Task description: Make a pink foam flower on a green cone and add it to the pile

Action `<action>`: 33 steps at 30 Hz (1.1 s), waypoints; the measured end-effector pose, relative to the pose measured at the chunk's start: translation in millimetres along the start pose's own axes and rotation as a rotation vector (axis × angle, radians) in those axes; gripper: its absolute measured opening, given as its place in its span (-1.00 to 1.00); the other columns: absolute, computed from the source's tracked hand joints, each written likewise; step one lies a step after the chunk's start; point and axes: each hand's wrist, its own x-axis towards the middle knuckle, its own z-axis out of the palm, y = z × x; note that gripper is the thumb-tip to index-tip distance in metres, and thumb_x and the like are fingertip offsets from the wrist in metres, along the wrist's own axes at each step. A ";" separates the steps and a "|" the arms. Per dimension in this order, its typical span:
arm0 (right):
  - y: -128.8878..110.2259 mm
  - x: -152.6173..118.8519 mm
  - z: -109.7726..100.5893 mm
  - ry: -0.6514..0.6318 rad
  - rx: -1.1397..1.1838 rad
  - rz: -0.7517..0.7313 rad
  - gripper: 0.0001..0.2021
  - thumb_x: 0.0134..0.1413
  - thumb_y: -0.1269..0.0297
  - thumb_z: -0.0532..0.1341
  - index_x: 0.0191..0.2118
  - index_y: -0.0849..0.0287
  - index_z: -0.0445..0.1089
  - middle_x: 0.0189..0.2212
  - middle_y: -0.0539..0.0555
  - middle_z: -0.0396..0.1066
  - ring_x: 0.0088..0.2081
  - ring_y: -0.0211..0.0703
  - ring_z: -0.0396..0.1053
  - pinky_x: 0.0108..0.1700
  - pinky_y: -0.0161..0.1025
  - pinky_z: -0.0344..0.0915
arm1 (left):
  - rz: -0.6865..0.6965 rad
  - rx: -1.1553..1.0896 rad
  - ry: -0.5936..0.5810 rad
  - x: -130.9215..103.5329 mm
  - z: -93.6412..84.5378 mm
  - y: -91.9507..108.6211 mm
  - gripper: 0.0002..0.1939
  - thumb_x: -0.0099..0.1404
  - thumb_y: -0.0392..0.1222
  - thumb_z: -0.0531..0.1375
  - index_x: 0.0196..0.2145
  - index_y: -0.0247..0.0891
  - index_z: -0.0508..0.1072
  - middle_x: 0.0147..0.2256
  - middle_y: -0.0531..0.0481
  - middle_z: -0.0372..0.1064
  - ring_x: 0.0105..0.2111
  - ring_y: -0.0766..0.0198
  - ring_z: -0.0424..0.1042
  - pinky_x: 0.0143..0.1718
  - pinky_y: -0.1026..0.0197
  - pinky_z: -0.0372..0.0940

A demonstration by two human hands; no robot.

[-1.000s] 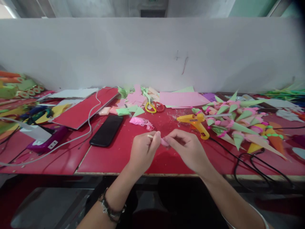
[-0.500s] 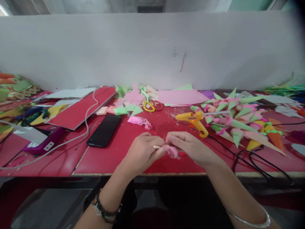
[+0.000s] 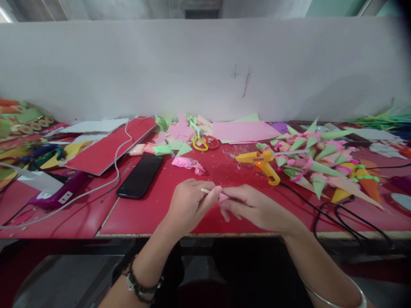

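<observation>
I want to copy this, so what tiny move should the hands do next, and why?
Maybe the right hand should gently pinch the small pink piece, perhaps paper, because its fingers are right there, and the left hand holds the thin, cream-coloured stick, so that side could stay steady.

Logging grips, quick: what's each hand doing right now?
Left hand: closed, holding a thin pale stick.
Right hand: partly curled at the small pink piece; whether it grips cannot be told.
</observation>
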 end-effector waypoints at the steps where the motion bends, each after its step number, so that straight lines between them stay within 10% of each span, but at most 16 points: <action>1: -1.5 0.5 2.0 0.053 -0.097 -0.013 -0.68 0.18 0.23 -0.05 -0.50 0.24 0.27 -0.58 -0.03 0.30 -0.52 -0.37 0.24 -0.44 -0.43 0.12 | -0.040 -0.022 0.011 0.1 0.6 1.3 -0.57 0.28 -0.22 -0.08 -0.72 -0.31 0.20 -0.72 0.13 0.10 -0.67 0.47 0.10 -0.59 0.36 -0.03; 8: 1.3 6.8 22.0 0.495 -1.000 -0.113 -0.73 0.15 0.41 -0.03 -0.11 0.30 0.32 -0.57 0.09 0.43 -0.56 -0.19 0.35 -0.54 -0.33 0.05 | -0.520 -0.298 0.123 -0.1 10.8 8.3 -0.50 0.28 -0.09 -0.10 -0.78 -0.30 0.11 -0.81 0.14 0.00 -0.77 0.49 0.04 -0.67 0.36 -0.05; 13: 1.5 11.7 32.9 0.571 -1.250 -0.129 -0.72 0.09 0.52 -0.04 -0.15 0.37 0.34 -0.63 0.12 0.40 -0.63 -0.18 0.31 -0.59 -0.29 -0.02 | -0.640 -0.404 0.104 -1.2 12.2 4.8 -0.47 0.27 -0.02 -0.10 -0.79 -0.29 0.12 -0.84 0.15 0.00 -0.78 0.48 0.08 -0.66 0.36 0.00; 24: -4.1 0.1 5.7 0.033 0.263 0.080 -0.68 0.20 0.20 -0.10 -0.52 0.23 0.15 -0.67 -0.11 0.04 -0.62 -0.42 0.00 -0.55 -0.40 0.01 | -0.258 -0.396 -0.107 0.0 -8.0 -3.9 -0.80 0.25 -0.15 0.00 -0.40 -0.30 0.33 -0.62 0.12 0.30 -0.61 0.46 0.25 -0.55 0.40 0.11; 33: 3.5 7.1 20.4 -0.156 0.802 0.031 -0.73 0.18 0.23 -0.06 -0.46 0.25 0.20 -0.78 -0.20 -0.02 -0.73 -0.46 -0.13 -0.67 -0.43 -0.11 | -0.393 -0.809 -0.043 -0.3 -7.4 -4.7 -0.77 0.16 -0.13 0.12 -0.55 -0.33 0.35 -0.67 0.08 0.29 -0.73 0.47 0.23 -0.68 0.40 0.09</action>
